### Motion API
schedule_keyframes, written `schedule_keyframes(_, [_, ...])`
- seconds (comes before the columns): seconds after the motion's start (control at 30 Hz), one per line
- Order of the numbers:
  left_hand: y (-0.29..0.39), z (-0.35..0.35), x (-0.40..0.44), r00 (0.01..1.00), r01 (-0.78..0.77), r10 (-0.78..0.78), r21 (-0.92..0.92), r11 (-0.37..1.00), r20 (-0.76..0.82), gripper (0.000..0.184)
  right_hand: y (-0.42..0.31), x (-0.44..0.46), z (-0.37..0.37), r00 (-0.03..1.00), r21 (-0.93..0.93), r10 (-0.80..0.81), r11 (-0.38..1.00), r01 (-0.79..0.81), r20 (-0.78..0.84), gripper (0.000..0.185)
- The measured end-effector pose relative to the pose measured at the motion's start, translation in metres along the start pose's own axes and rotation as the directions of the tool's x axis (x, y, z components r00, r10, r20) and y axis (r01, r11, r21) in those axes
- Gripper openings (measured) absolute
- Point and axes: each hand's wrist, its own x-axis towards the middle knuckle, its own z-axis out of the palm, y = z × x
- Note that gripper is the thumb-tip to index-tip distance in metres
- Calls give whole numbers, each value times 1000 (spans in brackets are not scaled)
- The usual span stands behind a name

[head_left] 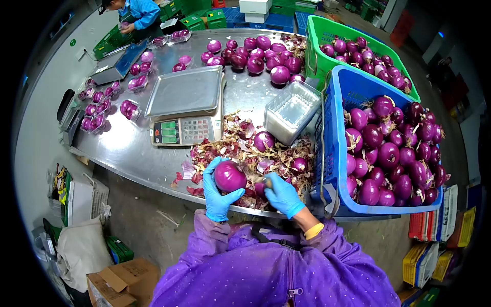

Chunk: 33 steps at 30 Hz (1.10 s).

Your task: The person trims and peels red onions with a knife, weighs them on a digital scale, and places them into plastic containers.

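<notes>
A large red onion [230, 176] rests in my left hand [217, 192], whose blue-gloved fingers and thumb wrap round its left side. To its right, my right hand [284, 195], also gloved in blue, is closed on a small knife, whose handle end [267, 183] shows at the fingers; the blade is blurred near the onion. Under and behind both hands lies a heap of dry onion skins [238, 148], with another onion [264, 140] on it. A stack of clear plastic trays [292, 110] stands just behind the heap.
A weighing scale [186, 107] stands left of the skins. Loose onions [255, 65] and packed trays of onions [130, 110] lie on the metal table [128, 156]. At the right are a blue crate [335, 138] and a green crate [314, 56] of onions. A co-worker [140, 18] stands at the far left.
</notes>
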Motion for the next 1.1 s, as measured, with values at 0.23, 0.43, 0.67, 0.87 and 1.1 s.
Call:
schedule_keyframes(0.23, [16, 8, 10, 982, 124, -162, -315, 941, -97, 95, 16, -8, 6, 992, 354, -17, 933, 61, -126, 22])
schedule_keyframes(0.43, [6, 17, 3, 869, 455, -482, -571, 683, 116, 71, -30, 2, -27, 979, 88, -154, 982, 167, -137, 26])
schedule_keyframes(0.67, [18, 20, 6, 737, 632, -652, -520, 574, 176, 74, -23, 6, -26, 959, -102, -258, 964, 247, -116, 31])
schedule_keyframes(0.87, [22, 7, 7, 757, 646, -536, -552, 527, 374, 75, 34, 1, -6, 991, 21, 109, 994, -108, -79, 20])
schedule_keyframes(1.1, [10, 19, 3, 771, 518, -611, -735, 438, 180, 72, -45, 2, -18, 996, 815, 87, 578, -35, -19, 36])
